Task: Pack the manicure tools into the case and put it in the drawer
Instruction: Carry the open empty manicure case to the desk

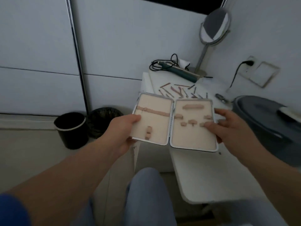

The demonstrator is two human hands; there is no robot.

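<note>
The case [175, 121] was held open flat in the air in front of the table [202, 170], both pink-lined halves facing up, no tools in the straps. The left hand [125, 128] gripped the left half at its outer edge, thumb curled on top of the lining, fingers hidden underneath. The right hand [228, 126] held the right half at its outer edge, thumb pressed on the lining near the small loops, other fingers spread loosely past the edge; how they met the underside couldn't be told. The manicure tools [180, 92] lay scattered on the table top just beyond the case, blurred, not touching it. Farther back sat a dark corded device [180, 70] and a round mirror [215, 26] on a stand. A grey basin [268, 121] was at the right, two black bins [73, 129] on the floor at the left. Blue-jeaned knee [146, 196] at the bottom.
</note>
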